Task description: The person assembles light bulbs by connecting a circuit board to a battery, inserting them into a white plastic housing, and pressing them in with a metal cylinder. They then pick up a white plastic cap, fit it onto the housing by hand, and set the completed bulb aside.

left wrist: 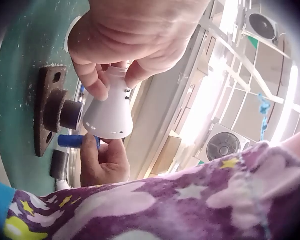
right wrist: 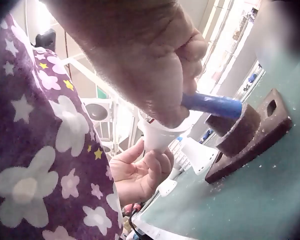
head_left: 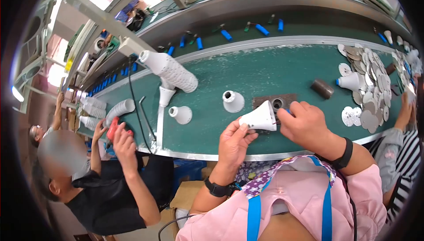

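Left hand (head_left: 234, 143): white cone (head_left: 259, 118) pinched at thin end
Right hand (head_left: 304, 124): blue tube (right wrist: 212, 105) gripped, right of cone

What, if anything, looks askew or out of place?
One white cone lies on its side at the edge of the loose disc heap, toward the right of the bench; it looks odd because another cone, mid-bench, stands upright. I see no clear damage.
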A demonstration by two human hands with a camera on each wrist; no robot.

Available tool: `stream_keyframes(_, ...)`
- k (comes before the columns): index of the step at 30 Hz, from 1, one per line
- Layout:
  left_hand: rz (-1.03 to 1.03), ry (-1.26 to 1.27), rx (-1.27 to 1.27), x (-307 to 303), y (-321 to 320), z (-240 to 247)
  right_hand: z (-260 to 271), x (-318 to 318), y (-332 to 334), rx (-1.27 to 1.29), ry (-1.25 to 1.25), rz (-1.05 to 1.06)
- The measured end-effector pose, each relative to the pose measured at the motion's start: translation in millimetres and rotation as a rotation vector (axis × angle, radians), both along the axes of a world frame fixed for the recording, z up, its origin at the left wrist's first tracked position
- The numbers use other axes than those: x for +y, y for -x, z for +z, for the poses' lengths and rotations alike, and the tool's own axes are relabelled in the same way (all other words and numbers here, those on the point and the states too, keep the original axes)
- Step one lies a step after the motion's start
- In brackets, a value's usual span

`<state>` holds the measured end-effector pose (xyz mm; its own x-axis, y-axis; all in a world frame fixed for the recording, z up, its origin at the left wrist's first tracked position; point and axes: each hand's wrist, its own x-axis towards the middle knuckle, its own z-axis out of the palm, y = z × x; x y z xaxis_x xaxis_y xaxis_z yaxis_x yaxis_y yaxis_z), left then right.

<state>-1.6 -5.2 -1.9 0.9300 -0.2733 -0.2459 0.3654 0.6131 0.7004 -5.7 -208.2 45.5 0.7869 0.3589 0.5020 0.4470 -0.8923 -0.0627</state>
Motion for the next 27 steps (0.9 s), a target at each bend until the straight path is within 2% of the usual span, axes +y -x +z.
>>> stream_keyframes(3, -0.021, 0.034, 0.01, -3.4, -1.7, 3.6, 15.8, 0.8, 1.8, -0.122, -0.079, 0.144)
stream_keyframes(6, -0.035, 0.063, 0.007, -4.3, -3.5, 2.8, 9.6, -3.0, -0.5, -0.172, -0.128, 0.247)
stream_keyframes(15, -0.103, 0.106, 0.016, -10.4, -1.7, 4.8, 22.9, -4.6, -5.4, -0.307, -0.046, 0.44)
stream_keyframes(16, -0.083, 0.106, 0.035, -13.0, -2.2, 5.7, 22.7, -5.8, -5.9, -0.308, -0.048, 0.448)
stream_keyframes(19, -0.043, 0.171, 0.089, -8.0, -3.7, -5.3, 12.8, -6.4, -13.0, -0.001, -0.363, 0.384)
stream_keyframes(20, -0.094, 0.222, 0.116, -13.5, -3.9, -16.8, 11.3, -8.5, -14.4, 0.0, -0.389, 0.381)
stream_keyframes(22, -0.116, 0.212, 0.128, -14.4, -4.2, -15.5, 10.5, -10.0, -15.2, 0.002, -0.428, 0.391)
stream_keyframes(24, -0.115, 0.19, 0.108, -13.5, -5.0, -13.4, 11.7, -14.1, -14.0, -0.038, -0.35, 0.363)
stream_keyframes(27, -0.121, 0.151, 0.047, -16.5, -6.0, -11.5, 10.5, -19.1, -13.2, -0.026, -0.344, 0.436)
